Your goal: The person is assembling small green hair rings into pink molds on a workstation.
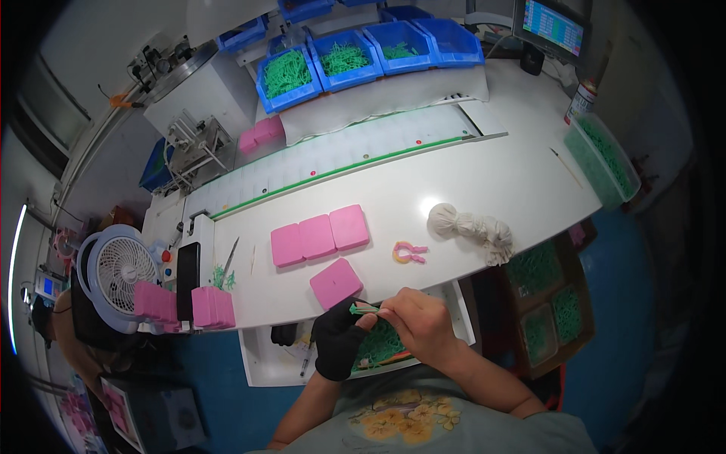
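Left hand (337, 344), black-gloved: grip closed on thin, green, strip-like pieces (364, 309), held over an open white drawer (261, 369) at the white tabletop (401, 189). Right hand (420, 321), bare: grip narrow, thumb and forefinger pinching the pieces' right end.

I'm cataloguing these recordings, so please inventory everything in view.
Worktable: 1, white, centre
Front bins: 4, blue, back
Square slabs: 4, pink, centre; more left, back
Tweezers: 1, grey, left
U-shaped tool: 1, pink-yellow, centre
Cloth bundle: 1, beige, right
Fan: 1, white, left
Monitor: 1, black, back right
Tub: 1, translucent, right
Conveyor: 1, white, back
Drawer: 1, white, lower centre
Carton: 1, brown, lower right
Slender pieces: many, green, various containers
Left grip: 1, black-gloved, lower centre, holding pieces
Right grip: 1, bare, alongside
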`<state>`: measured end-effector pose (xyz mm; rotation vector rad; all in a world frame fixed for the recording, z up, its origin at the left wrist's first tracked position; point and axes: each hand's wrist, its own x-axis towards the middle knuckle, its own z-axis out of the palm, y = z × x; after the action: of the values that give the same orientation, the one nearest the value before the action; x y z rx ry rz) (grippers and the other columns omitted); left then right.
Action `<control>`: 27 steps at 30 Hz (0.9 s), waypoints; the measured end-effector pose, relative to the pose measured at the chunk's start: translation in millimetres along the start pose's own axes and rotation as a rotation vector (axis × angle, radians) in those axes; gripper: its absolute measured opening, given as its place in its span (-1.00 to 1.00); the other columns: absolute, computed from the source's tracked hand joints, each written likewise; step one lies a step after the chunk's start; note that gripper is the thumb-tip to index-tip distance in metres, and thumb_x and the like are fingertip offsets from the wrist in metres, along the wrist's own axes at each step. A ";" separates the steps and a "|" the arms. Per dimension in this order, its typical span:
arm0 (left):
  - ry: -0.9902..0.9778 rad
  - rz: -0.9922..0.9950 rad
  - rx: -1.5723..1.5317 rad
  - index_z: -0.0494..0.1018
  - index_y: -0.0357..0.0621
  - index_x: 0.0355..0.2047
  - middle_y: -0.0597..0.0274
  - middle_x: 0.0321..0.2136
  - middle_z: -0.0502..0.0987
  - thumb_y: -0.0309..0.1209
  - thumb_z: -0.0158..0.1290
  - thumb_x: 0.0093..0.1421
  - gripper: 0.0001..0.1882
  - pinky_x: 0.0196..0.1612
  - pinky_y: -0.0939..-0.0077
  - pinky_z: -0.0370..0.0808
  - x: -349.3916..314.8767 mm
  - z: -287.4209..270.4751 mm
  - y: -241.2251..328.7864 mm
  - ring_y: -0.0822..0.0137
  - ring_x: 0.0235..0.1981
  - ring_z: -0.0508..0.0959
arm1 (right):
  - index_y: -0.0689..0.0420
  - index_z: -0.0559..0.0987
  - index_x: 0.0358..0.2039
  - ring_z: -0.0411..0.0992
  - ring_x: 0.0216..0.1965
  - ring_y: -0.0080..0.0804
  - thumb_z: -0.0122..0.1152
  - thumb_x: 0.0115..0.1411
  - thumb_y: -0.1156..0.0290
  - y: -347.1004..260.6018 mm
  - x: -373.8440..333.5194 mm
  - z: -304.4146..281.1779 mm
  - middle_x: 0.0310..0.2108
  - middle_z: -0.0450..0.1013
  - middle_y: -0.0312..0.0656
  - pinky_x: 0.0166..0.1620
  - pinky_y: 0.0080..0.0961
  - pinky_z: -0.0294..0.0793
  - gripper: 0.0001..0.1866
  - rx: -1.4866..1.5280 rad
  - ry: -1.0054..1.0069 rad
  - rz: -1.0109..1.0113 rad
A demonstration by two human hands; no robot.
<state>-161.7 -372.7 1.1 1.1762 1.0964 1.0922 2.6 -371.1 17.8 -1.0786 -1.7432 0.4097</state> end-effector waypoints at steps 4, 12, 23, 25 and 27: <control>-0.006 0.022 0.045 0.52 -0.24 -0.38 0.39 -0.49 0.51 -0.52 0.17 0.13 -0.94 -0.29 0.61 0.39 1.1 -0.3 0.0 0.56 -0.41 0.44 | 0.12 0.49 -0.47 0.41 -0.57 -0.22 0.25 0.11 0.45 1.4 0.6 -0.6 -0.60 0.35 -0.21 -0.54 -0.34 0.36 -0.90 -0.008 0.008 -0.031; -0.014 0.031 0.020 0.54 -0.24 -0.36 0.37 -0.47 0.52 -0.51 0.21 0.10 -0.90 -0.26 0.61 0.40 0.7 -3.7 -4.6 0.54 -0.40 0.45 | 0.12 0.49 -0.46 0.41 -0.56 -0.22 0.25 0.11 0.46 2.2 -0.4 -1.0 -0.59 0.36 -0.20 -0.53 -0.34 0.36 -0.90 -0.018 -0.009 -0.041; -0.010 0.038 -0.043 0.55 -0.23 -0.33 0.33 -0.39 0.57 -0.54 0.23 0.08 -0.87 -0.19 0.60 0.44 -0.4 -3.6 -7.0 0.52 -0.32 0.51 | 0.17 0.50 -0.45 0.44 -0.54 -0.17 0.25 0.13 0.45 6.7 -4.1 -1.0 -0.55 0.42 -0.16 -0.50 -0.35 0.39 -0.89 0.019 -0.017 0.038; -0.015 0.029 -0.022 0.55 -0.24 -0.32 0.33 -0.38 0.56 -0.53 0.22 0.09 -0.87 -0.19 0.60 0.44 -0.9 -5.0 -6.5 0.52 -0.32 0.50 | 0.18 0.51 -0.44 0.45 -0.54 -0.20 0.23 0.15 0.45 9.0 -4.2 -1.8 -0.54 0.43 -0.16 -0.49 -0.37 0.39 -0.90 0.049 -0.034 0.048; -0.019 0.020 -0.003 0.55 -0.24 -0.31 0.32 -0.37 0.56 -0.53 0.22 0.10 -0.87 -0.19 0.59 0.44 -0.4 -4.0 -3.4 0.52 -0.32 0.50 | 0.19 0.51 -0.43 0.46 -0.54 -0.22 0.22 0.16 0.45 12.7 -6.1 -2.0 -0.54 0.44 -0.16 -0.48 -0.40 0.40 -0.90 0.079 -0.053 0.059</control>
<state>-165.6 -372.8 -2.5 1.1948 1.0701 1.0954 11.0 -369.6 6.3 -1.0732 -1.7298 0.5433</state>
